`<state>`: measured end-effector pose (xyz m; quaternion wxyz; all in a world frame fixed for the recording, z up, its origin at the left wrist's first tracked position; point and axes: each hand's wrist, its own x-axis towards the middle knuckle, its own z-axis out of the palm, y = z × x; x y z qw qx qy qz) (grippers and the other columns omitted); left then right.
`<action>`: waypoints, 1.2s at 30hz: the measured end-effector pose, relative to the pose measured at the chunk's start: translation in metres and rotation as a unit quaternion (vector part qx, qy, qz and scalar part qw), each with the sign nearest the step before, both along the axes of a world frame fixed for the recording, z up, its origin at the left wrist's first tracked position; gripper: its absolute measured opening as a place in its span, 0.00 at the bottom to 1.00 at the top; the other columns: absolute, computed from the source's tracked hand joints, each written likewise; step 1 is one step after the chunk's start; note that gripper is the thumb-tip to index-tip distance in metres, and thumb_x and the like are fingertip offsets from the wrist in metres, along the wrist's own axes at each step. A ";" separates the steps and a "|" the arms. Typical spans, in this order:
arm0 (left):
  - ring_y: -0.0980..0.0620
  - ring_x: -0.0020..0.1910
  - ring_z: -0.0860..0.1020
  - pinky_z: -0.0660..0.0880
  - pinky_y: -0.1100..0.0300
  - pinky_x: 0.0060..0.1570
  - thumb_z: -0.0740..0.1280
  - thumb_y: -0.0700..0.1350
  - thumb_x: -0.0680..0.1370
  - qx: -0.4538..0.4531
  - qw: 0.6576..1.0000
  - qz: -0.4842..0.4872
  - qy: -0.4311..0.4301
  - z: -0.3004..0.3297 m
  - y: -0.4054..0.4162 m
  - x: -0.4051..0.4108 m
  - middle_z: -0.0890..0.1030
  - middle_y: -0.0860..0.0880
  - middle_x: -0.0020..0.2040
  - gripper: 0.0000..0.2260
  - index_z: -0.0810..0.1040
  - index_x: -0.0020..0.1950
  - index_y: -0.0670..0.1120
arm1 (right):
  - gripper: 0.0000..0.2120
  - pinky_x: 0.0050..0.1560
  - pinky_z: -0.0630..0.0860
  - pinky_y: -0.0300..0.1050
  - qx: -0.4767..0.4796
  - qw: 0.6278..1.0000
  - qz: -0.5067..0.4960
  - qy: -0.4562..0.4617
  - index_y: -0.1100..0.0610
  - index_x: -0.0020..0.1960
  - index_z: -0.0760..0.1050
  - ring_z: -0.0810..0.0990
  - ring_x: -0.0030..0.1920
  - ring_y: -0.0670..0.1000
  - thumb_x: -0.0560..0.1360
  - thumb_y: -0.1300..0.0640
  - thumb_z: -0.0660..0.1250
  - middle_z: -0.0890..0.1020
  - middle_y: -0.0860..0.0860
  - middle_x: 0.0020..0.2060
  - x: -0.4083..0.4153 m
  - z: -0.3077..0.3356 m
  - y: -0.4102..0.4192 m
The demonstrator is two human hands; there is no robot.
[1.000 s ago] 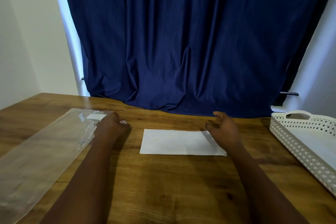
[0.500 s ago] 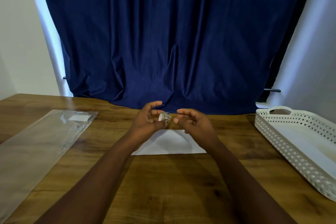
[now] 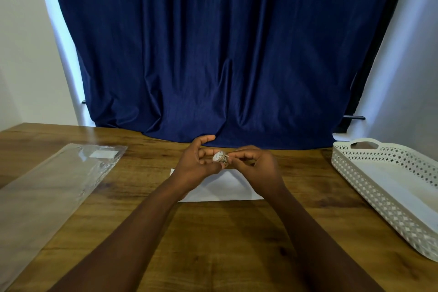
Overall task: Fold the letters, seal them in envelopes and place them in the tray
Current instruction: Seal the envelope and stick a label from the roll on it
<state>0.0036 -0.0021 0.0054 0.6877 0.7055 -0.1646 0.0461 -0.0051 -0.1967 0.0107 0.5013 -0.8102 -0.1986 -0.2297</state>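
Wooden table (image 3: pixel 213 244) with white envelope (image 3: pixel 225 191), clear plastic sleeve (image 3: pixel 47 197) at left, white perforated tray (image 3: pixel 369 187) at right.

Left hand (image 3: pixel 196 163) and right hand (image 3: pixel 254 165) pinching tape roll (image 3: pixel 219 156), envelope (image 3: pixel 222 187) beneath

the surface (image 3: pixel 213 232) is wood-grain with a soft sheen. the envelope (image 3: pixel 225 187) is matt white paper, the tray (image 3: pixel 369 173) perforated white plastic, the sleeve (image 3: pixel 47 192) clear glossy plastic, the curtain (image 3: pixel 213 54) dark blue cloth.

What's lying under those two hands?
A white envelope lies flat on the wooden table below the left hand and right hand. Its far edge and left part are hidden by them.
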 end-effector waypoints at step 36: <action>0.36 0.67 0.72 0.73 0.40 0.63 0.72 0.45 0.75 0.382 0.830 0.401 -0.069 -0.008 0.087 0.012 0.72 0.39 0.70 0.28 0.69 0.74 0.46 | 0.02 0.34 0.80 0.36 0.158 0.980 -0.102 0.070 0.46 0.45 0.83 0.85 0.39 0.44 0.76 0.52 0.73 0.86 0.42 0.38 0.012 0.008 -0.032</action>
